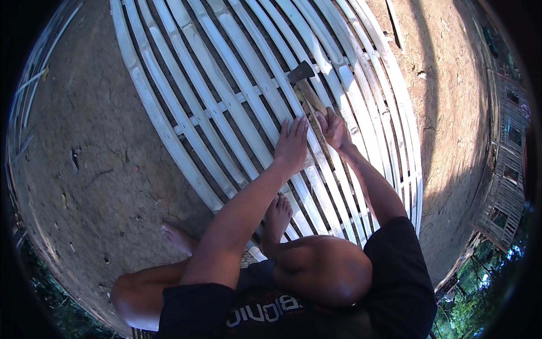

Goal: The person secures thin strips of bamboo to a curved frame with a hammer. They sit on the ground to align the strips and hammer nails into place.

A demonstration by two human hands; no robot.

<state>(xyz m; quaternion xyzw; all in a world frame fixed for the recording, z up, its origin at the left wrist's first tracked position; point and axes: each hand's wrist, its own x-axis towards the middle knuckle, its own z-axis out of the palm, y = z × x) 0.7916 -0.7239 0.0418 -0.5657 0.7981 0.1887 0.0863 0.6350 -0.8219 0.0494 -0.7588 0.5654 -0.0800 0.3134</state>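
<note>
Long pale split-bamboo slats [243,107] lie side by side over thin crosspieces, forming a slatted panel. My right hand [334,129] is closed round the wooden handle of a hatchet [301,73]. Its dark, flared metal head is beyond the hand, over the slats near a crosspiece. Just left of it, my left hand [292,142] lies on a slat with its fingers stretched forward, holding nothing. The undersides of both hands are hidden.
Bare brown soil [96,186] surrounds the panel. My bare foot [278,217] rests at the slats' near edge, with my bent knee [324,268] close below my arms. A wooden lattice structure [502,169] stands at the far right. Thin poles [34,90] lie at the left.
</note>
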